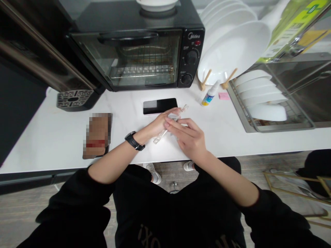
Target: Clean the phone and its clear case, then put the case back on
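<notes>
Head view: over the desk (219, 124), the left hand (160, 124) and right hand (190, 137) meet, fingers closed around a clear strip (160, 136) and a greyish-white wipe (173, 116). The strip's ends point to one and seven o'clock. From it, a black phone (159, 106) lies near at eleven, a spray bottle (209, 97) at two.

White countertop (126, 117), black toaster oven (139, 57), phone (159, 105), spray bottle (210, 94), perhaps a second phone (98, 134)
</notes>
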`<state>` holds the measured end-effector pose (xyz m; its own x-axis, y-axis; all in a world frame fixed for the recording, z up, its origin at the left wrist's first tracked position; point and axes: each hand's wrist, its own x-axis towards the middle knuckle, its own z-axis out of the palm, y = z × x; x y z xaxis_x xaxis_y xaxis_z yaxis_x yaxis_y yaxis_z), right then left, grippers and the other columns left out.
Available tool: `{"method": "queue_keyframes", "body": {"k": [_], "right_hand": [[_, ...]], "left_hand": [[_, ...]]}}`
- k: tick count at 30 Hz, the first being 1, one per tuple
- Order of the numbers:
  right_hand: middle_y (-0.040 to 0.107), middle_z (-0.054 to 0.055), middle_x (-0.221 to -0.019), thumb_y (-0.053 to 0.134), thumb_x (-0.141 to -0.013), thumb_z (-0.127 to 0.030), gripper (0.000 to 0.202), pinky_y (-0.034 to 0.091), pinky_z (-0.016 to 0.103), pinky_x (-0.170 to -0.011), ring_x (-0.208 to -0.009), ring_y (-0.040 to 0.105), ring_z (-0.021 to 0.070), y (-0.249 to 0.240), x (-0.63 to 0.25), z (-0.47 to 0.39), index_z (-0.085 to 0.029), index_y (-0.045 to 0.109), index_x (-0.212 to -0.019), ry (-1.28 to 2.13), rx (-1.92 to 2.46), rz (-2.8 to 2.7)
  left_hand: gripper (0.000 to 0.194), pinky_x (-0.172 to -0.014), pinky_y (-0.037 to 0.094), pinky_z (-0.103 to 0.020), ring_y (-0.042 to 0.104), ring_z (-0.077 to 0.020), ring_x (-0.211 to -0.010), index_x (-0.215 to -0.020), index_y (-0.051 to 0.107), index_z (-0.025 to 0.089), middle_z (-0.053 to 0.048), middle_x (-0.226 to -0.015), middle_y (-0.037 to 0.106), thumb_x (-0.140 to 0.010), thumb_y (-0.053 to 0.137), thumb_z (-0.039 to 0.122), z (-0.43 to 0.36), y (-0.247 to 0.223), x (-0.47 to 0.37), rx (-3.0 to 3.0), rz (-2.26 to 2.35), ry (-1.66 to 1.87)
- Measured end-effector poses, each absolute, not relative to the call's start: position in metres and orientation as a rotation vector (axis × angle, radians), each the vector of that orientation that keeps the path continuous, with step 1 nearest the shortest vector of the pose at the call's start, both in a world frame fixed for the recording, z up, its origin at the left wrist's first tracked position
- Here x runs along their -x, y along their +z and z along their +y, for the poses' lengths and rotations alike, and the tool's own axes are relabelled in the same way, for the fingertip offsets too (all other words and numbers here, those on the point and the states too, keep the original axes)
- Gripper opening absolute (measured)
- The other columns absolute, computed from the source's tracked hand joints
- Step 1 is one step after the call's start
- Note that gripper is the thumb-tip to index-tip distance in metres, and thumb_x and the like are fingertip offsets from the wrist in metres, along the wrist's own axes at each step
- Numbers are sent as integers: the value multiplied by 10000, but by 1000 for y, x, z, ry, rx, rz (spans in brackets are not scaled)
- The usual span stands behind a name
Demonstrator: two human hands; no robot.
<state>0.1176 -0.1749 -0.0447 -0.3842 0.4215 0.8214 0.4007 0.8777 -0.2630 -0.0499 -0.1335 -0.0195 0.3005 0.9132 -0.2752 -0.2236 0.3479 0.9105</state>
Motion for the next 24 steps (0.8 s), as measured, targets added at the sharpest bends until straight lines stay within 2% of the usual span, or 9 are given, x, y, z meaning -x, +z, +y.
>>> {"method": "queue_keyframes", "body": {"k": [2, 3, 6, 8, 12, 15, 18, 22, 24], "right_hand": [[800, 64, -1415, 635, -1021, -13, 655, 721, 401, -989, -1119, 745, 214, -47, -106, -189, -242, 556, -1630, 58, 549, -2012], [802, 74, -1409, 662, -1014, -23, 634, 720, 395, -1005, -1110, 745, 214, -48, -102, -195, -210, 574, -1614, 65, 519, -2014], [803, 80, -1405, 716, -1003, -54, 551, 708, 372, -1060, -1123, 744, 204, -48, -95, -205, -149, 639, -1540, 49, 440, -2077], [799, 71, -1415, 707, -1014, -65, 495, 698, 357, -1087, -1149, 744, 193, -46, -95, -205, -145, 667, -1502, 15, 397, -2141], [797, 70, -1418, 708, -1018, -68, 426, 706, 353, -1065, -1137, 754, 192, -41, -102, -196, -125, 699, -1440, -65, 346, -2202], [801, 52, -1410, 706, -1018, -61, 541, 723, 353, -1012, -1128, 761, 192, -42, -110, -185, -171, 626, -1542, -79, 382, -2178], [797, 36, -1420, 674, -1029, -46, 693, 723, 368, -1006, -1155, 761, 192, -44, -123, -170, -268, 499, -1662, -48, 464, -2129], [805, 33, -1408, 613, -1035, -18, 672, 717, 426, -953, -1151, 759, 215, -41, -145, -141, -340, 560, -1622, -94, 573, -2065], [807, 26, -1404, 589, -1031, -3, 652, 710, 442, -914, -1116, 762, 219, -38, -153, -130, -356, 611, -1578, -135, 626, -2038]], "left_hand": [[191, -672, 459, -182, 561, -76, -756, -1109, 773, 141, -15, -934, 673, -919, 755, 138, -132, -19, 52, -919, 971, 889], [215, -638, 441, -183, 537, -64, -713, -1124, 776, 150, -7, -928, 661, -909, 786, 161, -131, -18, 51, -907, 987, 869], [209, -487, 272, -183, 377, -20, -548, -1146, 769, 163, 22, -837, 568, -970, 771, 276, -128, -14, 46, -806, 1020, 813], [204, -457, 186, -187, 319, -9, -507, -1141, 757, 159, 29, -806, 520, -1026, 707, 320, -128, -10, 41, -768, 1035, 804], [157, -464, 184, -184, 325, -7, -497, -1137, 736, 141, 36, -790, 507, -1069, 616, 214, -132, 2, 36, -752, 1077, 813], [132, -525, 302, -166, 450, -27, -584, -1082, 739, 111, 22, -805, 557, -1047, 613, 128, -136, 4, 38, -786, 1058, 871], [147, -605, 395, -170, 537, -64, -680, -1076, 746, 115, 1, -819, 607, -1039, 605, 129, -135, -5, 41, -847, 988, 895], [224, -470, 266, -191, 380, -66, -508, -910, 647, 162, 45, -657, 458, -1071, 493, 176, -132, -17, 43, -855, 981, 827], [256, -445, 230, -187, 349, -51, -491, -837, 574, 172, 38, -687, 464, -1078, 499, 216, -132, -18, 42, -884, 973, 800]]}}
